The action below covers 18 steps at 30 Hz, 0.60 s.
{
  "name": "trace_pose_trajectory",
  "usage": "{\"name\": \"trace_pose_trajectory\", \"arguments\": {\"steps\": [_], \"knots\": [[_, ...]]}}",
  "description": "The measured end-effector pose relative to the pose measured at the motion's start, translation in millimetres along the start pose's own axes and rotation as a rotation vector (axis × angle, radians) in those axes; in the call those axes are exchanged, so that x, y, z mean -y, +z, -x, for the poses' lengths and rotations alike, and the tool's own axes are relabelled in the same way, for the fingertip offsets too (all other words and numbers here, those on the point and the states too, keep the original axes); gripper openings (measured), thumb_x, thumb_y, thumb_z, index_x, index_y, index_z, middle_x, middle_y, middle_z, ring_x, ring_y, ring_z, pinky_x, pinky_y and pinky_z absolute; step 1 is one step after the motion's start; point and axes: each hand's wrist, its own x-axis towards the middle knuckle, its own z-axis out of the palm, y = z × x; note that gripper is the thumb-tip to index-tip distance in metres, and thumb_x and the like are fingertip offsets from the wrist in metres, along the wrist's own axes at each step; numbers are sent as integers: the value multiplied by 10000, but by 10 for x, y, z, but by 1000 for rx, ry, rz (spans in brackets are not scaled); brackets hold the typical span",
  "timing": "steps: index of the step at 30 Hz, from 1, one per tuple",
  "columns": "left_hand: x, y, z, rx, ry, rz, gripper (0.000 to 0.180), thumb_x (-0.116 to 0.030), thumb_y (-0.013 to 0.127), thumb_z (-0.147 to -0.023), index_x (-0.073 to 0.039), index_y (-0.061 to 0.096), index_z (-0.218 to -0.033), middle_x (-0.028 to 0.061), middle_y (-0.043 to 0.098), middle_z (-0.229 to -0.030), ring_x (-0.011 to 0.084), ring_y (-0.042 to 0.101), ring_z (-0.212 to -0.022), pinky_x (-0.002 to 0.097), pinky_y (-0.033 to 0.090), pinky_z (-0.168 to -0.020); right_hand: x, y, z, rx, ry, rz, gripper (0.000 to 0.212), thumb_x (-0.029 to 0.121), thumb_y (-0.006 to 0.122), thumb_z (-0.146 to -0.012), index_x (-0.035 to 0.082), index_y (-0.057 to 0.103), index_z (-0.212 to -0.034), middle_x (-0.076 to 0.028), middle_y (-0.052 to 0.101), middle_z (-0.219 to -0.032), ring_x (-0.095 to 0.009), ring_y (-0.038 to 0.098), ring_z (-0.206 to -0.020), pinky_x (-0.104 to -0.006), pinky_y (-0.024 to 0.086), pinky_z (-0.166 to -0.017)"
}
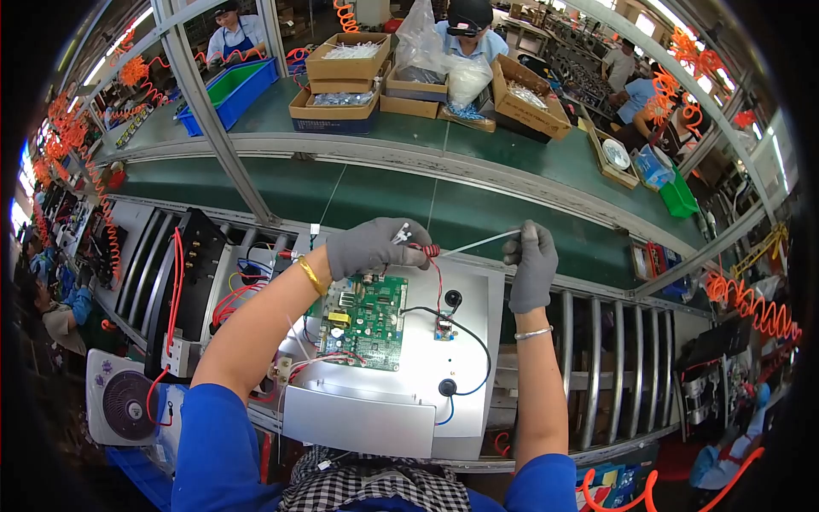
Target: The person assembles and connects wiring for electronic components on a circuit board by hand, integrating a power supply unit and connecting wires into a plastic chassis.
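Observation:
My left hand (375, 245), in a grey glove, is closed on a coiled bundle of red and black wires (429, 251), with white connectors (401, 231) sticking up at its fingers. A pale, thin cable tie (482, 242) stretches from the bundle to my gloved right hand (535, 264), which pinches its far end. Below my hands lies a white metal panel (469, 358) carrying a green circuit board (380, 328). A red wire runs from the bundle down to a small blue-based part (444, 329). My left palm is hidden.
Metal rollers (610, 367) run beside the panel on the right. Across the green belt (384, 194), a shelf holds cardboard boxes (345, 60) and a blue bin (229, 94). A frame post (209, 111) rises at left. A fan (128, 401) stands at lower left. Co-workers sit beyond.

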Motion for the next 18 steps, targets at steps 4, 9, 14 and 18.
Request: {"name": "trace_pose_trajectory", "arguments": {"steps": [4, 9, 14, 18], "knots": [[23, 65, -35, -28, -23, 161, 368, -267, 778, -822, -19, 663, -1069, 65, 691, -963, 140, 625, -906, 289, 487, -848, 38, 42, -24, 9, -17, 23, 267, 292, 610, -1002, 28, 614, -1038, -29, 635, -807, -73, 546, -635, -214, 445, -561], [110, 122, -44, -172, 97, 9, 309, -231, 765, -824, -41, 668, -1046, 64, 688, -961, 149, 621, -899, 302, 483, -855, 141, 145, -33, 17, -156, 9, 219, 262, 624, -995, 47, 586, -1012, -47, 665, -882, -61, 554, -666, -208, 454, -574], [175, 183, -90, -275, 185, -81, 277, -199, 761, -810, -63, 674, -1035, 73, 693, -979, 179, 635, -920, 311, 482, -872, 193, 259, 21, 55, -270, 48, 213, 250, 630, -993, 47, 567, -1015, -47, 670, -891, -55, 540, -671, -199, 440, -589], [153, 195, -91, -283, 186, -89, 339, -209, 758, -810, -31, 667, -1083, 68, 695, -981, 156, 633, -944, 308, 486, -889, 246, 299, 29, 71, -317, 86, 201, 232, 626, -995, 44, 556, -1005, -49, 674, -897, -50, 523, -673, -194, 428, -596]]}}
